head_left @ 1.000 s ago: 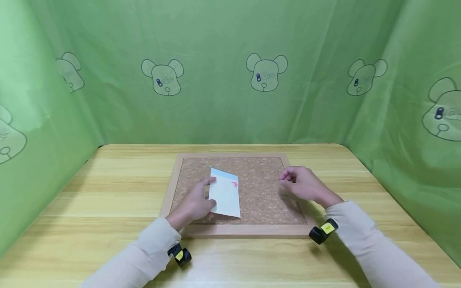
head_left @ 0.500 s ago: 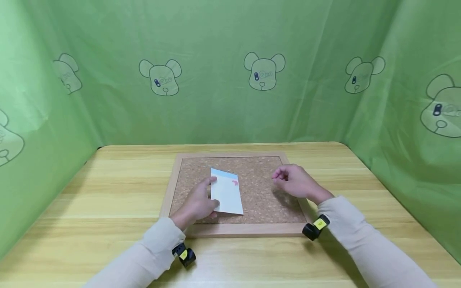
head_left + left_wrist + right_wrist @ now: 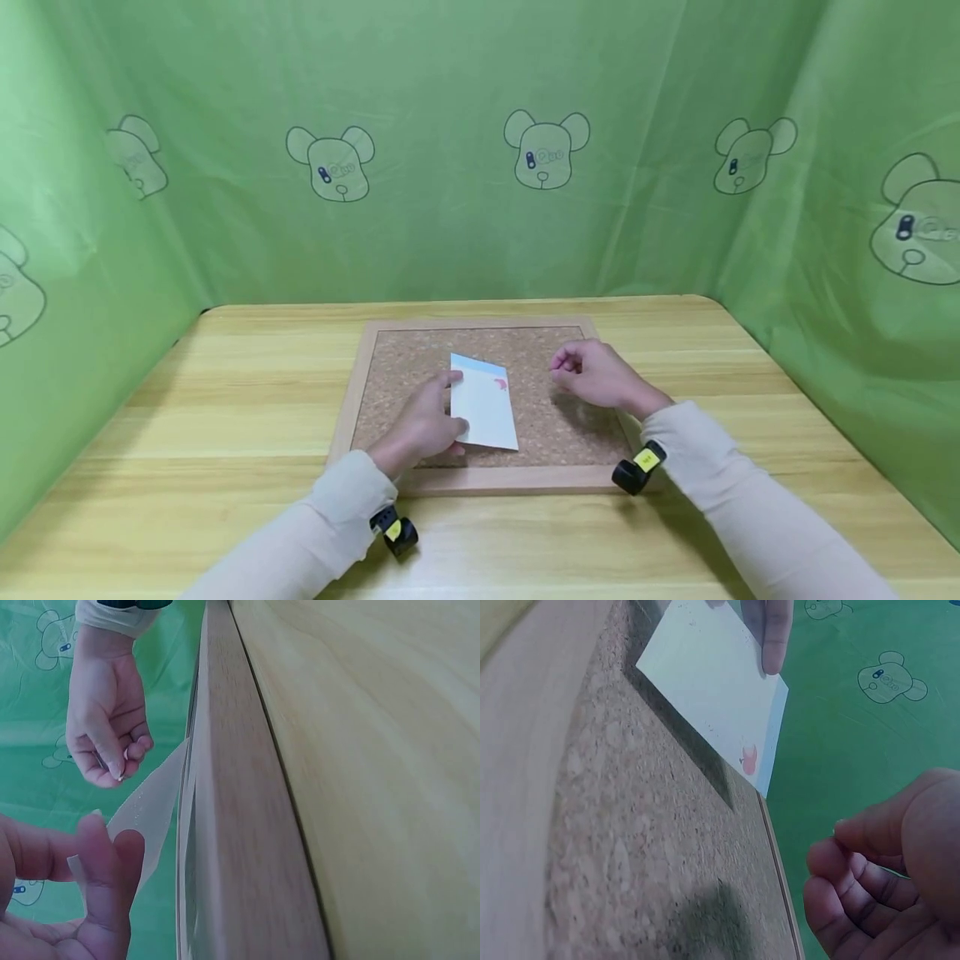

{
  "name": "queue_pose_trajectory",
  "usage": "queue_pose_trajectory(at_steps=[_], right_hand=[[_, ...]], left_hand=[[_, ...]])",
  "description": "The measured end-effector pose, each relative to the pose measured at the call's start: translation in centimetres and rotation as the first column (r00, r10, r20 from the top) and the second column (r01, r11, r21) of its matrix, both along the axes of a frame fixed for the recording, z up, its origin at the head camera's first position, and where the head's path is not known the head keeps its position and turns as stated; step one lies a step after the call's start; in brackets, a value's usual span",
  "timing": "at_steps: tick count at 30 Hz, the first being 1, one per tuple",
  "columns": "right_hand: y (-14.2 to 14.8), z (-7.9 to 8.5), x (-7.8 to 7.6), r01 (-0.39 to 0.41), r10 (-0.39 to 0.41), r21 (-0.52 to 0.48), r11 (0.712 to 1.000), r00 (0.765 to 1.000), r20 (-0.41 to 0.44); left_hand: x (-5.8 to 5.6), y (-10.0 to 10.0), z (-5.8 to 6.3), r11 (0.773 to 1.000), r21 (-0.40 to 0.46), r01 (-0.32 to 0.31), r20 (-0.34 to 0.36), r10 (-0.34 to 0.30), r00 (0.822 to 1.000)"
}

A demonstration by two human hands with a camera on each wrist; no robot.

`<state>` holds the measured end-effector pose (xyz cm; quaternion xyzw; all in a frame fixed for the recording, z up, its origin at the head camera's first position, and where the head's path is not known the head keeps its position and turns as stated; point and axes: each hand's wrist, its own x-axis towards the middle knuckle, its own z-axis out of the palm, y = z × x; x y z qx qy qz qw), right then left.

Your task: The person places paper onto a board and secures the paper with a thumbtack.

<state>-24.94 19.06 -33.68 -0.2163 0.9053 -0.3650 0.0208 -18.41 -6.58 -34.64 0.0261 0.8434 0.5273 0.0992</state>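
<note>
My left hand [image 3: 427, 421] pinches a sheet of notepaper [image 3: 487, 408] by its left edge, thumb and forefinger on its face. The paper is white, with a pale blue strip on top and a small pink figure. It is tilted over the corkboard [image 3: 525, 342], and its shadow on the cork shows in the right wrist view. My right hand [image 3: 596, 373] hovers above the board, right of the paper, fingers curled and thumb against the forefinger. A tiny pale spot shows at those fingertips [image 3: 838, 825]; whether it is a nail or something held, I cannot tell.
The corkboard has a light wooden frame [image 3: 517, 479] and lies flat on the wooden table [image 3: 225, 392]. Green curtains [image 3: 450, 233] with bear outlines stand behind and at both sides. A black camera is strapped to each wrist.
My right hand has moved left, closer to the paper. The left hand has shifted slightly right with the notepaper in its grip.
</note>
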Motion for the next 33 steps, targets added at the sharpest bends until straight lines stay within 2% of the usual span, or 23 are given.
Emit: queue_pose_trajectory(at_steps=[10,14,20,26,30,33], right_hand=[[-1.8,-0.8,-0.6,0.0,0.003,-0.055,0.998,0.997,0.071],[-2.5,-1.0,-0.9,0.001,0.002,-0.05,0.999,0.997,0.071],[-3.9,-1.4,-1.5,-0.016,0.024,-0.073,0.997,0.993,0.113],[-5.0,-1.9,-2.2,0.007,0.014,-0.113,0.994,0.983,0.183],[-5.4,-2.3,-2.7,0.027,0.011,-0.151,0.988,0.969,0.246],[-5.7,-2.7,-3.0,0.028,0.025,-0.178,0.984,0.957,0.289]], left_hand=[[-0.4,0.5,-0.8,1.0,-0.014,0.018,0.005,-0.017,1.0],[-0.7,0.5,-1.2,0.997,-0.077,0.031,-0.02,-0.033,0.999],[-1.2,0.6,-1.8,0.979,-0.204,0.027,-0.03,-0.034,0.999],[-1.4,0.6,-1.9,0.969,-0.243,0.05,-0.042,-0.062,0.997],[-1.4,0.8,-1.8,0.957,-0.282,0.076,-0.067,-0.098,0.993],[-1.3,0.9,-1.8,0.95,-0.303,0.077,-0.065,-0.101,0.993]])
